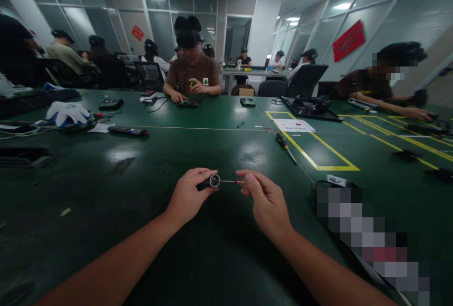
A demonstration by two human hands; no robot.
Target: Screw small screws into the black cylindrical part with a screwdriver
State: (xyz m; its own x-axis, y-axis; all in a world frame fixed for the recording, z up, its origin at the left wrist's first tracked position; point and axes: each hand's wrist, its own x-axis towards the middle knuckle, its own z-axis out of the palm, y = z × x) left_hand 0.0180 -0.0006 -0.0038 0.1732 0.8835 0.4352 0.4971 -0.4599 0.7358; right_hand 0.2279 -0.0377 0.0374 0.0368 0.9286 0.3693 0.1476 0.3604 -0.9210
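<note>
Between the thumb and fingers of my left hand (191,195) is a small round part (214,181) with a pale rim and a dark inside, its open end facing me. My right hand (267,197) grips a thin screwdriver (228,181) by its red-and-clear handle. The metal shaft lies level and points left, its tip at the right side of the round part. Whether the tip is in a screw or only touches the rim is too small to tell. Both hands are above the green table (141,202).
A yellow-and-black screwdriver (286,146) and a paper sheet (293,125) lie ahead right, by yellow tape (336,157). A pen-shaped electric tool (128,131) and white gloves (69,113) are left. A blurred-out object (368,235) lies near right. Across the table a person (193,68) works with a screwdriver.
</note>
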